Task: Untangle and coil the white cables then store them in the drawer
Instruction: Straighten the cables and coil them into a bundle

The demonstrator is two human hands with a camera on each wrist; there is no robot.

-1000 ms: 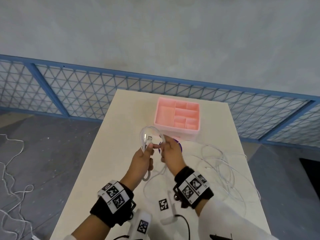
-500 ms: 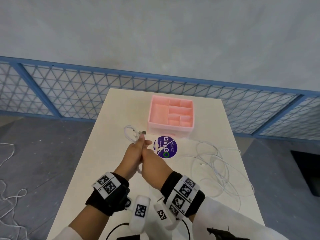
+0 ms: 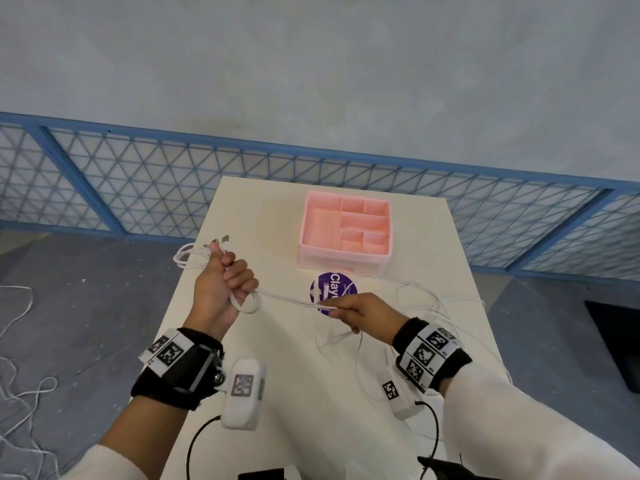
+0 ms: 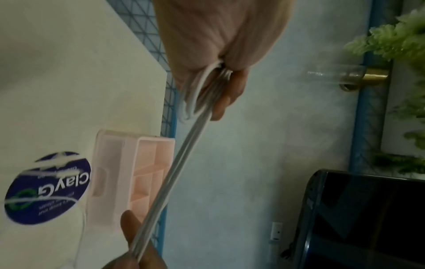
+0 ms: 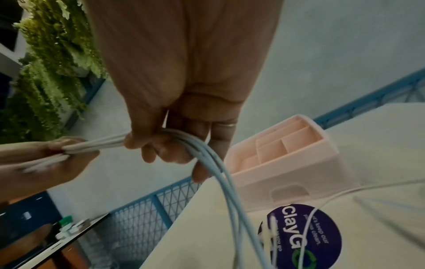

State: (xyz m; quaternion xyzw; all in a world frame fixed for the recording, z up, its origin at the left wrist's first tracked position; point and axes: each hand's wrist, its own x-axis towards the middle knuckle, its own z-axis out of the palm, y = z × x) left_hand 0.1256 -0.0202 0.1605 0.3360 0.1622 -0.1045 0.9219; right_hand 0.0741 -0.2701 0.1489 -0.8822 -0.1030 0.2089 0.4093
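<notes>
My left hand [image 3: 221, 285] grips a folded bundle of white cable [image 3: 194, 254] above the table's left edge, with metal plugs [image 3: 221, 240] sticking out past the thumb. A doubled strand [image 3: 287, 299] runs taut from that fist to my right hand [image 3: 349, 311], which pinches it over the purple sticker. In the left wrist view the strand [image 4: 181, 163] leaves the fist [image 4: 207, 87]; in the right wrist view the fingers [image 5: 161, 145] curl round the cable [image 5: 220, 172], which trails down. More loose white cable [image 3: 426, 306] lies on the table at right. The pink drawer organizer [image 3: 344, 232] stands at the back.
A round purple sticker [image 3: 334, 289] lies in front of the organizer on the white table [image 3: 277, 375]. A blue mesh fence [image 3: 138, 181] runs behind the table. More cable lies on the grey floor [image 3: 20, 358] at left. Greenery [image 5: 57, 54] shows in the right wrist view.
My hands were together by the cable loop; now they have drawn apart, left hand to the left with the bundle, right hand to the right, stretching a strand between them.
</notes>
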